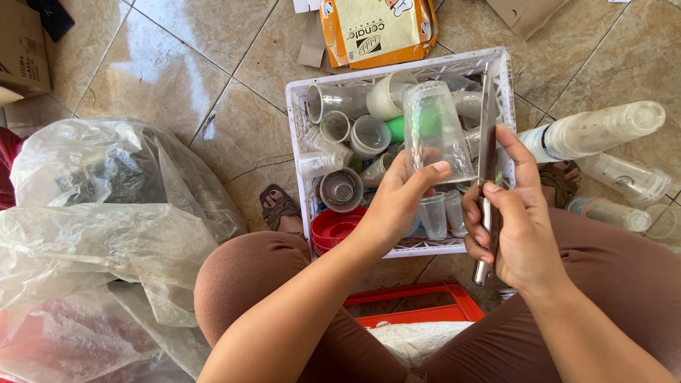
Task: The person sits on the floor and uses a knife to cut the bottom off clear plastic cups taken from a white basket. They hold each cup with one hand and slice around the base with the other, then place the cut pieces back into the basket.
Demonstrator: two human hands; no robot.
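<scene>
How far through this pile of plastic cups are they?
Done, it seems: loose cups fill the white crate. In hand: the left hand holds a clear cup and the right hand a knife. Left: stacked cups and clear bags lie on the floor.

Both bare arms reach up toward twelve o'clock. The left hand (394, 206) is curled in a grip, and the right hand (514, 227) is closed in a fist-like grip.

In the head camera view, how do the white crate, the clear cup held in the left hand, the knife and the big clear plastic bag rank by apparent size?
Largest to smallest:
1. clear plastic bag
2. white crate
3. and 4. clear cup and knife: unsure. The knife looks longer, the cup wider, and both are held nearer the camera.
</scene>
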